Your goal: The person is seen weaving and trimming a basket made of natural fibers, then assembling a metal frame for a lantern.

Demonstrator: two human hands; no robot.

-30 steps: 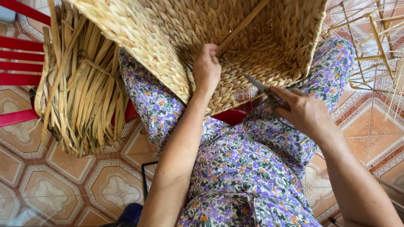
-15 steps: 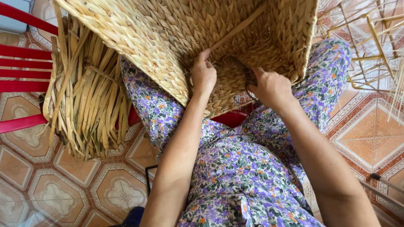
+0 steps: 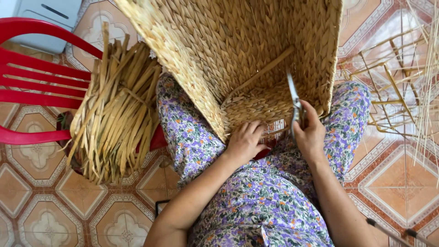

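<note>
Basket on the lap, scissors raised at its near edge

The woven basket [image 3: 238,50] lies tipped on the person's lap, its mouth facing them, its long axis running away up the frame. Both hands are at its near bottom edge, just apart: the left hand [image 3: 244,142] presses fingers-down on the weave, the right hand [image 3: 310,132] is clamped on scissors [image 3: 295,98], blades pointing up into the basket, slightly left.
</note>
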